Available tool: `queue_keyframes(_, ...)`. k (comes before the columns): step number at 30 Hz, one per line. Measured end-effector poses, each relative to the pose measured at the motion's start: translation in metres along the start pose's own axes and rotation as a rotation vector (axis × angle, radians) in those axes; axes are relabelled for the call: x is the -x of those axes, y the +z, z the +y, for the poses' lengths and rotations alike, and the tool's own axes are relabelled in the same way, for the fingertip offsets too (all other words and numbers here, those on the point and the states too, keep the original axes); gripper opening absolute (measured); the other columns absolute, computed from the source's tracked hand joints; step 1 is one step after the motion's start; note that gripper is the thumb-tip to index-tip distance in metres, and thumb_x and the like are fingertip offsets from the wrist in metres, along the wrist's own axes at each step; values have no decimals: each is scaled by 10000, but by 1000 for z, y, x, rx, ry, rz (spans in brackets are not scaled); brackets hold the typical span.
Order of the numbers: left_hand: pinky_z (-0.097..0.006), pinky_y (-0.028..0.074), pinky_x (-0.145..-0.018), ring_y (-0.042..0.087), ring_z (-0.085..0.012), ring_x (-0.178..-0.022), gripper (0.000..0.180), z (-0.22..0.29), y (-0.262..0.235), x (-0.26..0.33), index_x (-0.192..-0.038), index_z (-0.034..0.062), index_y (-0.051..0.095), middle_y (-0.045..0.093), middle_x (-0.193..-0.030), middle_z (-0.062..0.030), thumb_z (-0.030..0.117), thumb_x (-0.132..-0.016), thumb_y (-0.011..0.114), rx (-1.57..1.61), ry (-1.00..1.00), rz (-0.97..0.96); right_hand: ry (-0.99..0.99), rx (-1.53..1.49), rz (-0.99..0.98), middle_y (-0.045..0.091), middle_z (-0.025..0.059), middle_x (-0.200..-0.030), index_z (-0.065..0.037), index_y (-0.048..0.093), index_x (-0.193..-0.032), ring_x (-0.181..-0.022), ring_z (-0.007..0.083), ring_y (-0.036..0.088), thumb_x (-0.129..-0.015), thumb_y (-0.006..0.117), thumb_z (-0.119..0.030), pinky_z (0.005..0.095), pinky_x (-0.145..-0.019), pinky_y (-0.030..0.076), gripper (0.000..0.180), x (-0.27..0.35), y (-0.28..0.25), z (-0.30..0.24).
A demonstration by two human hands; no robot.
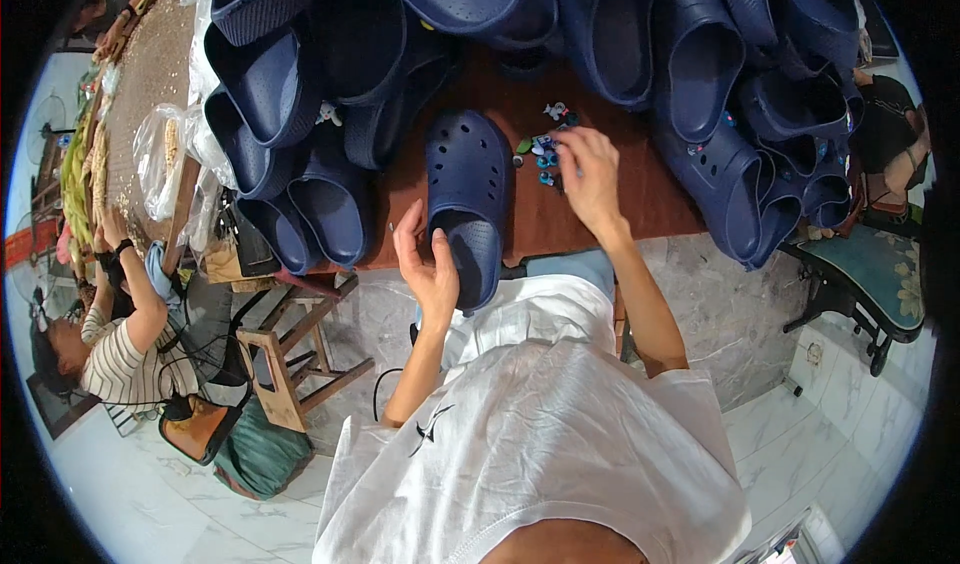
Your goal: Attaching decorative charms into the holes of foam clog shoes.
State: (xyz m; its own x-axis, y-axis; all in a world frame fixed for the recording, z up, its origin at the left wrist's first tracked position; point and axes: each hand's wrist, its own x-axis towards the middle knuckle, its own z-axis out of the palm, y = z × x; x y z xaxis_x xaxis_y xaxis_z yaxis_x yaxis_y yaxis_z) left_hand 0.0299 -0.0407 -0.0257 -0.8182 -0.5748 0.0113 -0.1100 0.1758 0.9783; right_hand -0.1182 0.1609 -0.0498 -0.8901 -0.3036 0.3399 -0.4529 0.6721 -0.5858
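A single navy clog (pixel 468 169) with round holes in its upper lies on the brown table, its toe pointing away from me and its heel over the near edge. My left hand (pixel 430 270) is beside its left side, fingers apart, with the thumb at the rim of the foot opening. To the right of the clog is a small pile of colourful shoe charms (pixel 545 154), mostly blue, with a green one and some white. Over the pile's right edge my right hand (pixel 592 179) is bent with its fingers drawn together; what is between the fingertips is hidden.
Navy clogs (pixel 330 209) are heaped on the left, far and right (pixel 700 84) sides of the brown table (pixel 560 224). At the left, another person (pixel 135 349) in a striped top works at a neighbouring table. A wooden stool (pixel 300 359) and a green chair (pixel 870 274) flank me.
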Motion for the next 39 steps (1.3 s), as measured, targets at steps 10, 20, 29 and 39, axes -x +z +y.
queue_keyframes(10,-282,425,-930,529,-162,-1076,412,3,27,34,-1292,-9,489,533,-1178,-71,-12,-893,591,74,-60,-198,155,-47,46,644,115,-948,-83,679,-1007,-902,323,593,-886,597,-76,421,-792,467,146,1,-11,34)
queue_keyframes(20,-244,394,-956,535,-120,-1019,444,0,43,-10,-1253,-66,514,580,-1135,-64,161,-908,679,564,-530,-225,149,-35,-55,605,126,-978,-55,651,-1082,-926,327,567,-864,653,-112,422,-825,454,225,5,-14,21)
queue_keyframes(29,-281,364,-1053,525,-179,-1211,493,-2,46,-17,-1318,-106,482,557,-1328,-131,98,-894,627,625,-604,-204,146,-45,-131,600,127,-1008,-38,610,-1019,-938,318,574,-853,656,-79,422,-837,462,178,4,-16,27)
queue_keyframes(39,-269,446,-915,587,-140,-1037,386,15,47,-1,-1220,-81,545,628,-1177,-89,67,-869,602,699,-666,-229,450,-478,-158,633,75,-898,-26,579,-961,-841,154,615,-873,673,-59,302,-754,495,133,16,-27,3)
